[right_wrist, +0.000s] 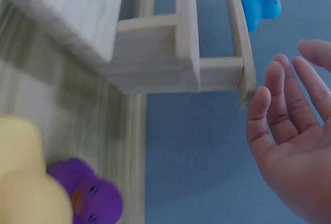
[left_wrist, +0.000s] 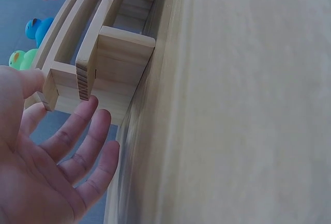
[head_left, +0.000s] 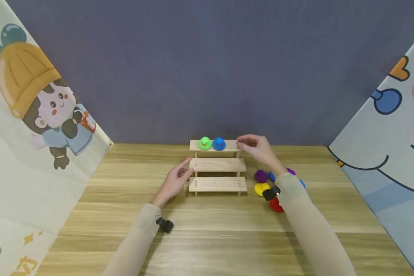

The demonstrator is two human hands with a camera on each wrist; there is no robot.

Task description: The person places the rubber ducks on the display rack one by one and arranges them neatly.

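A three-step wooden stand (head_left: pixel 217 165) is on the table. Side by side on its top step sit a green rubber duck (head_left: pixel 205 143) and a blue rubber duck (head_left: pixel 219 144). My left hand (head_left: pixel 174 180) is at the stand's left end, thumb and index finger by the end of the middle step; its other fingers spread loosely in the left wrist view. At the right end of the top step is my right hand (head_left: pixel 258 148), its fingers gently bent with nothing between them. In the right wrist view, its fingertips (right_wrist: pixel 260 100) come right beside the step's end.
Right of the stand lie several more ducks, among them a purple duck (head_left: pixel 261 176), a yellow duck (head_left: pixel 262 189) and a red duck (head_left: pixel 276 205), partly hidden by my right forearm. A dark blue-grey wall (head_left: pixel 214 69) rises close behind the stand. Printed panels flank the table (head_left: pixel 207 237).
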